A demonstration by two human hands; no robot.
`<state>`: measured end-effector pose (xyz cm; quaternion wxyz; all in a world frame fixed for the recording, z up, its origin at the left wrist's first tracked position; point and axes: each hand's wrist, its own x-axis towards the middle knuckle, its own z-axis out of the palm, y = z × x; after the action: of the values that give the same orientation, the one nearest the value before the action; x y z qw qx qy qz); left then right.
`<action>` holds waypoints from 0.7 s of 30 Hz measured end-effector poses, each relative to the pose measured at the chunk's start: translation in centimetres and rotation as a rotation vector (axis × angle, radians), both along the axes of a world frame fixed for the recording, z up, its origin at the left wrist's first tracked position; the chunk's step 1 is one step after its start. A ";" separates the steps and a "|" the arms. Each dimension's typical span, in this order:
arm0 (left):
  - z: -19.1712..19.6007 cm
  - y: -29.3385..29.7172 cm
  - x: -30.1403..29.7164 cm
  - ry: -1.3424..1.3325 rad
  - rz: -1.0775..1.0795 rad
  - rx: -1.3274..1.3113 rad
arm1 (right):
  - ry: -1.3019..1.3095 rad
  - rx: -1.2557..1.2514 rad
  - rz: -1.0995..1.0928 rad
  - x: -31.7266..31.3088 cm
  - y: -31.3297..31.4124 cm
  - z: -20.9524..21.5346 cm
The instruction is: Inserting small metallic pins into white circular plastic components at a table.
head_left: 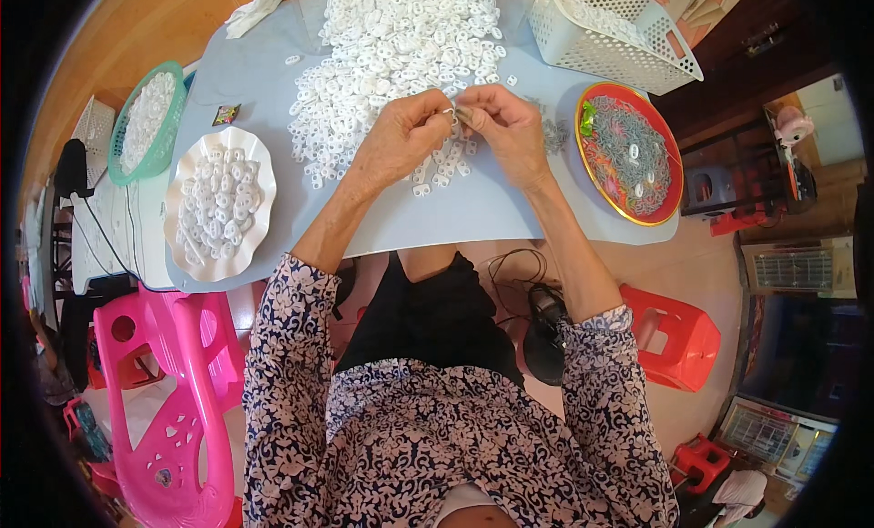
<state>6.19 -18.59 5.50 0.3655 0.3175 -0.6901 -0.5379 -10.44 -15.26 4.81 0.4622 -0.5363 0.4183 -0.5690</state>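
Note:
My left hand (pixel 401 138) is closed in a pinch on a small white plastic piece (pixel 449 112), held just above the table. Right beside it, my right hand (pixel 506 132) has thumb and forefinger pressed together at the same piece; what it grips is too small to make out. Behind and beneath my hands spreads a large heap of white oval plastic pieces with holes (pixel 401 36). To the right, a red bowl with a yellow rim (pixel 675 146) holds many small grey metal parts (pixel 628 150) and a few white pieces.
A scalloped white dish (pixel 173 209) of white pieces stands on the grey table (pixel 364 232) at left. Beyond it is a green basket (pixel 118 150). A white perforated basket (pixel 628 59) sits at the back right. A pink chair (pixel 196 419) and a red stool (pixel 683 346) flank me.

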 end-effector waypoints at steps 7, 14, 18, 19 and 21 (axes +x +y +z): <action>0.2 0.2 -0.1 -0.012 -0.028 -0.005 | 0.008 0.012 -0.006 -0.1 0.0 -0.3; 0.0 0.3 -0.7 -0.005 0.021 -0.029 | 0.075 -0.060 -0.135 0.4 0.1 0.0; -0.3 0.0 -1.0 0.065 0.061 -0.029 | -0.002 -0.011 -0.135 0.0 0.0 -0.4; -0.4 -0.1 -0.8 0.065 0.062 0.000 | 0.029 0.009 -0.072 -0.2 0.0 -0.4; -0.5 -0.3 -0.5 0.066 0.067 0.029 | 0.060 0.029 -0.006 -0.5 0.0 -0.4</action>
<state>5.70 -18.86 5.02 0.4013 0.3278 -0.6588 -0.5454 -10.92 -15.28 4.42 0.4555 -0.5449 0.4417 -0.5481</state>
